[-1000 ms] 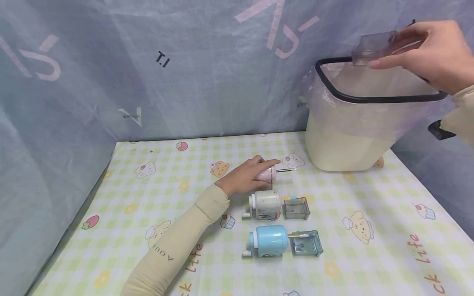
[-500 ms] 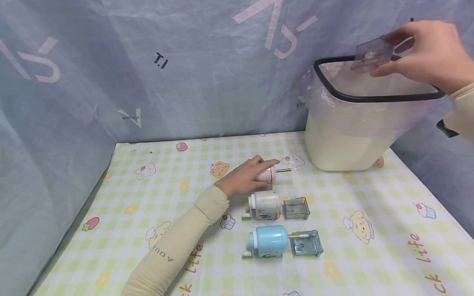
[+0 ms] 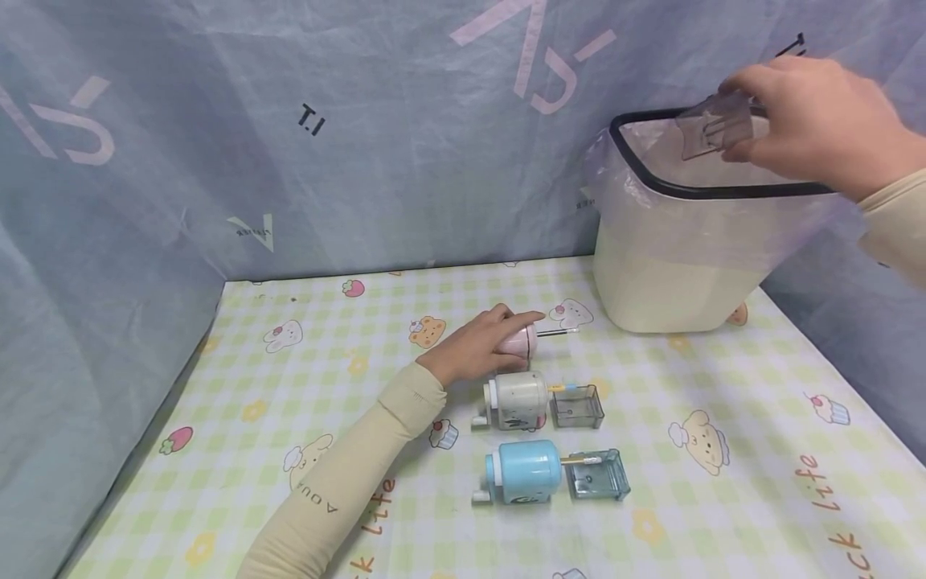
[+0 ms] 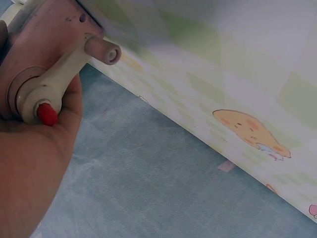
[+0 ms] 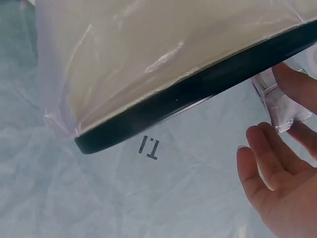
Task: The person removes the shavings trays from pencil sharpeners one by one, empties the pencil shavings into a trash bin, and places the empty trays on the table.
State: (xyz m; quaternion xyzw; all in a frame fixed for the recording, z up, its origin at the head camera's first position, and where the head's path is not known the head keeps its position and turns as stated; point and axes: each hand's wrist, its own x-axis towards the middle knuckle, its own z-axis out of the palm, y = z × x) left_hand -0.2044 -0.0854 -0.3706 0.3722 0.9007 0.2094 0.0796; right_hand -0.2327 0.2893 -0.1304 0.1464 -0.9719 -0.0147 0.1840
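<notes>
My right hand (image 3: 832, 125) pinches a clear plastic sharpener drawer (image 3: 705, 133) between thumb and fingers, tilted over the mouth of the lined trash bin (image 3: 669, 273). In the right wrist view the same drawer (image 5: 283, 106) shows beside the bin's black rim (image 5: 183, 99). My left hand (image 3: 477, 342) grips a pink pencil sharpener (image 3: 519, 344) on the table, with a dark pencil (image 3: 555, 332) sticking out to its right. The left wrist view shows the sharpener's pale crank (image 4: 64, 74) with a red knob beside my palm.
Nearer me stand a cream sharpener (image 3: 521, 400) and a blue sharpener (image 3: 530, 471), each with a pencil in it. Their drawers, a grey one (image 3: 577, 407) and a teal one (image 3: 600, 474), lie to the right. A checkered cloth (image 3: 325, 450) covers the table; blue-grey fabric (image 3: 405, 161) hangs behind.
My right hand has turned over and dipped, tipping the clear drawer down toward the bin's mouth. The left hand stays on the pink sharpener.
</notes>
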